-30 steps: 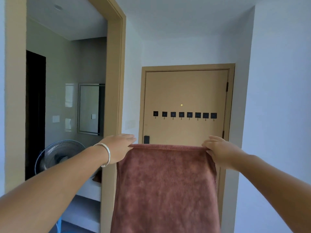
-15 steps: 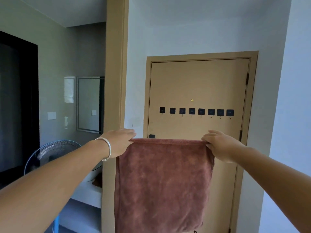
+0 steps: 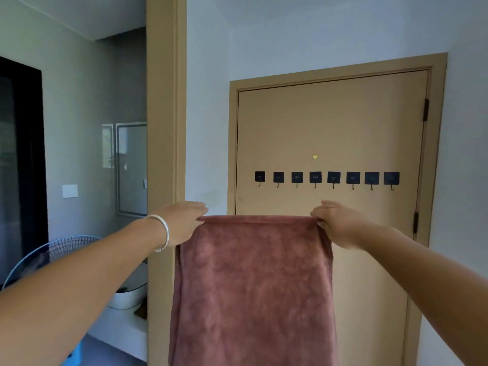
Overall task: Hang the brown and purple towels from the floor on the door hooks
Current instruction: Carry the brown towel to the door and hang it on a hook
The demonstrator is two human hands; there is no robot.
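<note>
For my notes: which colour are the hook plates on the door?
Black square hook plates, clearest in the head view.

Both arms reach forward, left hand (image 3: 182,223) and right hand (image 3: 339,224) each in a pinching grip (knuckles up).

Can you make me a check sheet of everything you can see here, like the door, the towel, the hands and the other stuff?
Surface: closed tan door, eight black hooks in a row, all bare.
Job's things: brown towel held spread, below the hooks; purple towel not seen.
Clutter: fan and white basin at left.
Hands: left hand and right hand each grip a top corner.
Cables: nothing seen.
Surroundings: white walls, open doorway at left.
</note>
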